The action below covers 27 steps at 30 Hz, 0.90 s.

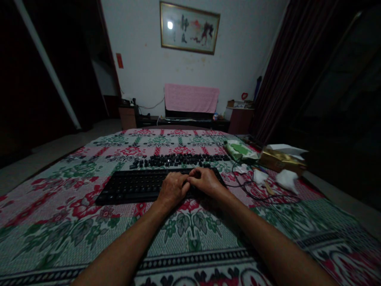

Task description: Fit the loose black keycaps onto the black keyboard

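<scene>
A black keyboard (135,184) with its keycaps off lies on the flowered cloth in front of me. Over its right half, my left hand (173,188) rests with curled fingers, thumb and index tip close to the other hand. My right hand (205,180) is bent in a pinch, its fingertips meeting the left ones above the keyboard. Whatever sits between the fingertips is too small and dark to make out. Behind the keyboard, many loose black keycaps (178,159) lie in a rough band.
On the right are a green-and-white tissue pack (239,150), a gold tissue box (281,159), crumpled white tissues (286,180) and a looped black cable (253,191). A patterned cloth (98,234) covers the table. A pink towel (192,98) hangs over something by the wall.
</scene>
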{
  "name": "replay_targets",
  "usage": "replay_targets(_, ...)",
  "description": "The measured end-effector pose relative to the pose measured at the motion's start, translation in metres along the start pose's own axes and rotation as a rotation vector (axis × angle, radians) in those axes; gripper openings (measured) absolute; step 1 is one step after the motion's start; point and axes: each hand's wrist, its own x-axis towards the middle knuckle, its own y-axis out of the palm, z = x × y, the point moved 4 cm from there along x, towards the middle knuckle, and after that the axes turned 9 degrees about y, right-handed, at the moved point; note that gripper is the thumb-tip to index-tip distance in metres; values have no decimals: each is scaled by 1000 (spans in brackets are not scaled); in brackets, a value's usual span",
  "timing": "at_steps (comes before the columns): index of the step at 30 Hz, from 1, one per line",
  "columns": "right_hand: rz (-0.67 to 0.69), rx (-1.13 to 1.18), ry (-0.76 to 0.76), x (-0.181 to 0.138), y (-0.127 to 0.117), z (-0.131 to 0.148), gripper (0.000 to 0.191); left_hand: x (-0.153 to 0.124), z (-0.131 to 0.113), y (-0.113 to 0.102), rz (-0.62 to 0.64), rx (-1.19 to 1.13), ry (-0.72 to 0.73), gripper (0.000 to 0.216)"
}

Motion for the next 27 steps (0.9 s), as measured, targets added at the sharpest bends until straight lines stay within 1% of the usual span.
replay_targets(4,18,3,62,2,1,-4,12,0,0,2,-20,13,22,19)
replay_targets(8,4,0,75,2,5,-4,10,-1,-1,3,-7,33,36,19)
replay_targets(12,-14,-16,70,3,5,-4,11,1,-5,-2,6,21,47,22)
replay_targets(14,-38,-22,48,8,-2,-8,13,4,-5,-7,-1,14,54,24)
replay_targets(16,-93,-31,39,15,-15,-18,15,6,-2,-12,-19,21,31,24)
replay_targets(18,-137,6,67,23,-30,-33,19,8,6,-14,-29,42,-24,25)
replay_targets(21,-181,54,141,34,-46,-58,22,8,18,-12,-8,54,-93,24)
replay_targets(24,-161,73,140,43,-49,-71,25,5,22,-6,14,37,-109,24)
replay_targets(27,-142,-3,83,55,-44,-68,26,4,20,-3,24,41,-89,25)
